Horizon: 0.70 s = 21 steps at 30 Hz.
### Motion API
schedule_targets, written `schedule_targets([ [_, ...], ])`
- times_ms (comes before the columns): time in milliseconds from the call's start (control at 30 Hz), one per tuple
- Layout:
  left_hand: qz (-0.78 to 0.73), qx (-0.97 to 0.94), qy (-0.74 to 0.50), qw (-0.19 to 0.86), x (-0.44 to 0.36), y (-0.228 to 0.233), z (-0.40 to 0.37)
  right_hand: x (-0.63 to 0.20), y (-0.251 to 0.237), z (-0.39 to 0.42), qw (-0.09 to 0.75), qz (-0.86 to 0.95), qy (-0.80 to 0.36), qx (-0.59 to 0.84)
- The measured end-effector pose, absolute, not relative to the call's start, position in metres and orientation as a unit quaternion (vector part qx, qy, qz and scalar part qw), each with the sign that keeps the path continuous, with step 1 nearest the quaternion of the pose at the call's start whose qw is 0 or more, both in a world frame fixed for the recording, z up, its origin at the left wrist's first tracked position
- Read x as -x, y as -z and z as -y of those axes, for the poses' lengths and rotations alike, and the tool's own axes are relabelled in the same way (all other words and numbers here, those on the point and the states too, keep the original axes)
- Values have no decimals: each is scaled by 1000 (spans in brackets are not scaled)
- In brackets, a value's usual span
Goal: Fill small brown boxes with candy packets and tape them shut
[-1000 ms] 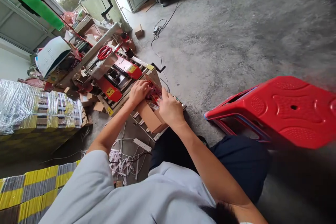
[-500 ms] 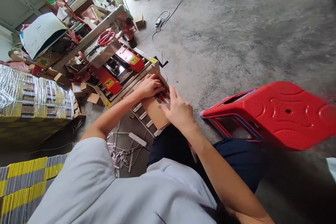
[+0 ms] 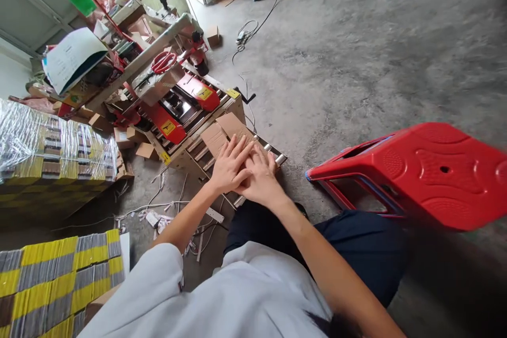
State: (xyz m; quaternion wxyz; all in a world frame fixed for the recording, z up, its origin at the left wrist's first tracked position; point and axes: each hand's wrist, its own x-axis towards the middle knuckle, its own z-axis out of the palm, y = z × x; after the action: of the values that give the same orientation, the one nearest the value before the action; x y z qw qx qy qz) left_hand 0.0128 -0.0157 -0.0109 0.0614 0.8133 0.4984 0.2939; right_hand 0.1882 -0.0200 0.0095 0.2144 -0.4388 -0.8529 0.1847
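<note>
A brown cardboard box rests on the roller conveyor in front of me, its top flaps folded down. My left hand lies on the flaps with fingers stretched out and spread. Beside it, partly overlapping, my right hand presses on the near right part of the box, fingers extended. The box's contents are hidden under the flaps. Just beyond the box stands a carton-sealing machine with red side guides and yellow warning labels.
Red-handled scissors lie on top of the machine. A red plastic stool is at my right. Bundled yellow and grey stacks and a film-wrapped stack stand at left. Cables and paper scraps lie on the floor.
The box flaps, raised half a second ago with red contents showing, are now folded down. Both hands have moved onto the top and come together.
</note>
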Motion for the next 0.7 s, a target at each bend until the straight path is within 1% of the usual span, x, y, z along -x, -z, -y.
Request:
schedule_targets([
  [67,-486,-843,-220,68,-18,10,19,-207,-7,14,238,845,-228,420],
  [167,-481,-856,-178,63,-18,7,20,-227,2,11,253,819,-267,440],
  [333,-484,-857,-171,44,-40,12,35,-232,12,11,226,814,-312,436],
  [500,-523,-833,-179,26,-59,26,48,-243,8,-1,238,805,-390,379],
  [600,-549,-818,-167,26,-40,25,30,-259,14,0,266,779,-413,389],
  [700,-601,-787,-138,20,9,14,-12,-287,31,15,283,727,-442,443],
])
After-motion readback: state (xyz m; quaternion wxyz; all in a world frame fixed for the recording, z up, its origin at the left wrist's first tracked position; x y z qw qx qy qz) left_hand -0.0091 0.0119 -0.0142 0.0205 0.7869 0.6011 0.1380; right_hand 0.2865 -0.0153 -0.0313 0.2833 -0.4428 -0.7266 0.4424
